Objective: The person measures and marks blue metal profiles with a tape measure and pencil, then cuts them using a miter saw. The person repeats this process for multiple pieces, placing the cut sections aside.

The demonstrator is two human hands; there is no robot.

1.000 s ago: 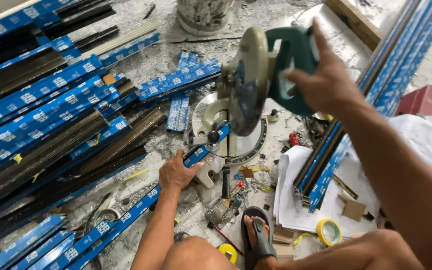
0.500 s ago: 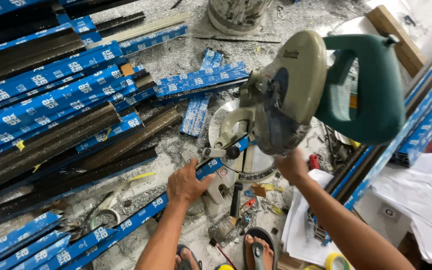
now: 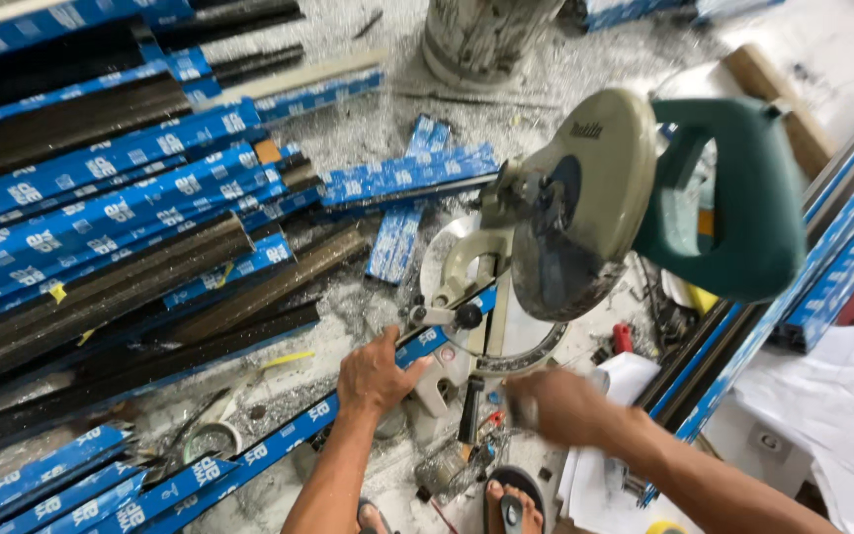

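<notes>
A mitre saw point(image 3: 585, 213) with a cream blade guard and green handle point(image 3: 743, 198) stands raised over its round metal base point(image 3: 521, 346). My left hand point(image 3: 376, 374) presses down on a long blue-wrapped aluminium bar point(image 3: 279, 445) that runs from lower left onto the saw base. My right hand point(image 3: 555, 405) is blurred, low and to the right of the base, below the saw head and apart from the handle. Whether it holds anything cannot be made out.
Blue-wrapped and dark metal bars point(image 3: 111, 227) are stacked at the left. Short blue offcuts point(image 3: 402, 198) lie behind the saw. More long bars point(image 3: 793, 287) run along the right, next to white paper sheets point(image 3: 832, 405). A grey bucket point(image 3: 481, 35) stands at the top. My sandalled foot point(image 3: 511, 504) is below.
My right hand has let go of the green saw handle and dropped down beside the base. The saw head stays raised. My left hand stays on the bar.
</notes>
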